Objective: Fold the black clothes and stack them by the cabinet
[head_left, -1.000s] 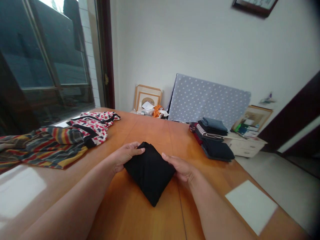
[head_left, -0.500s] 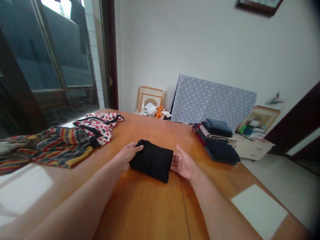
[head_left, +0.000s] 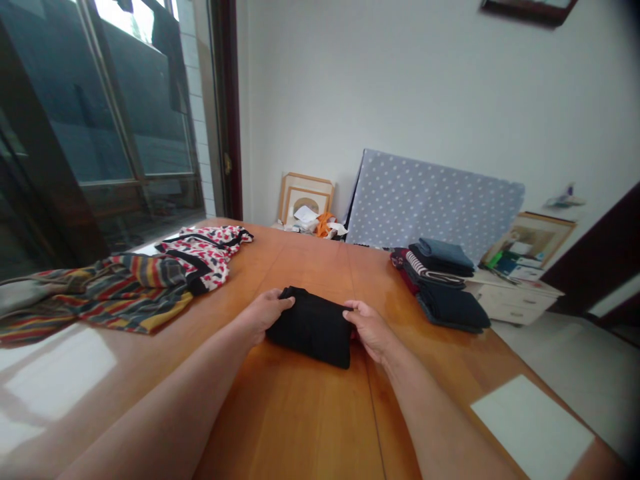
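Note:
A black garment (head_left: 313, 328), folded into a compact rectangle, is held between my two hands over the middle of the wooden table (head_left: 300, 413). My left hand (head_left: 267, 315) grips its left end, thumb on top and fingers underneath. At the right end, my right hand (head_left: 369, 328) pinches the upper corner, its fingers tucked behind the cloth. Which kind of garment it is cannot be made out. Folded clothes (head_left: 445, 287) sit in stacks to the right, with denim, black, striped and dark blue pieces.
A striped multicoloured garment (head_left: 145, 287) and a red-and-white patterned garment (head_left: 220, 240) lie loose on the left. A pale sheet (head_left: 533, 423) lies near the right edge. Behind the table stand a dotted grey cloth-covered panel (head_left: 430, 200) and a framed picture (head_left: 306, 197).
My right hand, open beside the black garment before, has closed on its right end. The left hand keeps its grip. The whole view has shifted slightly.

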{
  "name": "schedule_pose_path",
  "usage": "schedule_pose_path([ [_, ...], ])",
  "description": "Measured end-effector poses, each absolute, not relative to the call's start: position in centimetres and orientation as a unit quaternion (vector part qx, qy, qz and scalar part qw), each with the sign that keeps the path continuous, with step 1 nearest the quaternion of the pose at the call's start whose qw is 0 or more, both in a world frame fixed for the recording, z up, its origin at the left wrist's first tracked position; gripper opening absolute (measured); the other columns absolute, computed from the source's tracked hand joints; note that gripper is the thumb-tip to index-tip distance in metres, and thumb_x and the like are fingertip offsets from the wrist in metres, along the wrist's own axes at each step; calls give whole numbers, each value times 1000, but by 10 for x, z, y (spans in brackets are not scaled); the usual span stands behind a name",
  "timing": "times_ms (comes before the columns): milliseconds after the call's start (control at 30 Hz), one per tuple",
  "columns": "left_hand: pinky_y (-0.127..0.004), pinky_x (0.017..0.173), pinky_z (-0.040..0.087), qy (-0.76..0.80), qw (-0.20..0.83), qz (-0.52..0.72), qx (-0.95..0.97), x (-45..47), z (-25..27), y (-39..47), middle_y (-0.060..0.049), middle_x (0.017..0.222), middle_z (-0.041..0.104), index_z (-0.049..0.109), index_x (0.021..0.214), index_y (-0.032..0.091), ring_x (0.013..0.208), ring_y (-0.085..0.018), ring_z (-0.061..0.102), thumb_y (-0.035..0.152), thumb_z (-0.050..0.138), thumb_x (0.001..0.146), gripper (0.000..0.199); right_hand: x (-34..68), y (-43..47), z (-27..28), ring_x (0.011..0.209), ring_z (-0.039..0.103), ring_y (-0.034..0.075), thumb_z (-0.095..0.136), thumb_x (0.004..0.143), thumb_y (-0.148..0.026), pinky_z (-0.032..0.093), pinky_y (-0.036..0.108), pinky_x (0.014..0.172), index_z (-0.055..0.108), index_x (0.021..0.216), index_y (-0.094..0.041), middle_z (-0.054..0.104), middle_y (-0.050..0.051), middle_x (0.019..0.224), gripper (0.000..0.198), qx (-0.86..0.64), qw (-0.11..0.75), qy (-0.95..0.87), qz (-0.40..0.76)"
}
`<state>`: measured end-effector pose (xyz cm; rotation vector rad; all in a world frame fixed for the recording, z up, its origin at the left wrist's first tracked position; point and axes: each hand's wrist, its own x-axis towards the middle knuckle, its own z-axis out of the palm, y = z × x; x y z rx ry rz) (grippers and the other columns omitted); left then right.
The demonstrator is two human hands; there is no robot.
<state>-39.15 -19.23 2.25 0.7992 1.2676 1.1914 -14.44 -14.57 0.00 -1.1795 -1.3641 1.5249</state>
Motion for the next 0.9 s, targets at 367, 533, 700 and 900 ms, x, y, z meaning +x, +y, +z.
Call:
schedule_pose_path([
  [367,-37,72,54,557,533,490,407,-388,20,-196,-10,87,74,66,90,19,83,-28,70,51,74,74,36,-149,-143,-6,96,63,20,60,81,-38,48,33,84,55,120,-23,68,4,108,42,-444,395,-595,541],
  [533,-38,87,47,668,262,448,533,-401,-3,-180,-11,93,70,67,90,21,103,-32,63,48,75,72,33,-146,-139,-13,96,64,24,61,83,-47,48,41,91,55,123,-21,70,8,102,48,-507,404,-632,425],
  [700,-42,103,40,659,160,460,574,-402,6,-183,-16,120,63,64,114,18,117,-32,56,40,62,85,36,-146,-153,8,119,56,27,46,93,-50,38,45,107,62,124,-25,64,11,126,43,-475,409,-741,240],
  [900,-41,116,24,537,257,428,680,-383,21,-203,-9,129,65,68,118,25,132,-30,48,46,54,91,38,-161,-179,20,149,22,26,34,99,-51,9,51,121,41,150,-29,34,2,158,56,-386,259,-866,185],
])
